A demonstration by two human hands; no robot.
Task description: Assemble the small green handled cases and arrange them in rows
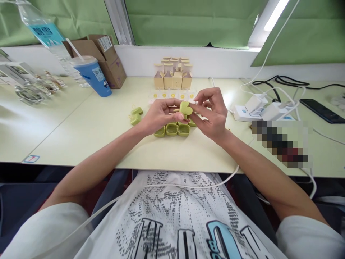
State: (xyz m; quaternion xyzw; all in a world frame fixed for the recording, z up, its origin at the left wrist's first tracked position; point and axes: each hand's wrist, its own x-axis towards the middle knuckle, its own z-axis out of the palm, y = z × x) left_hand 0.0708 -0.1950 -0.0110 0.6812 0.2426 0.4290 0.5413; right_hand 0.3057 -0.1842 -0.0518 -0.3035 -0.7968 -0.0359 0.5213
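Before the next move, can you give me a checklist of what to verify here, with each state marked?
1. Left grip secure on the green piece: ok, thumb and fingers pinch it.
2. Right grip firm: cannot tell; its fingers are at the piece's right side.
3. Front green containers open side up: ok.
4. Blue cup away from both hands: ok, upright, well to the left.
5. White cable off the body: not ok, it crosses the shirt.

In our grip we see a green case (184, 107) of smooth, faintly shiny plastic, and just nearer us, green cups (171, 134) of similar plastic. Beyond our grip stand matt paper cartons (168, 84); well right, a glossy phone (321, 110).
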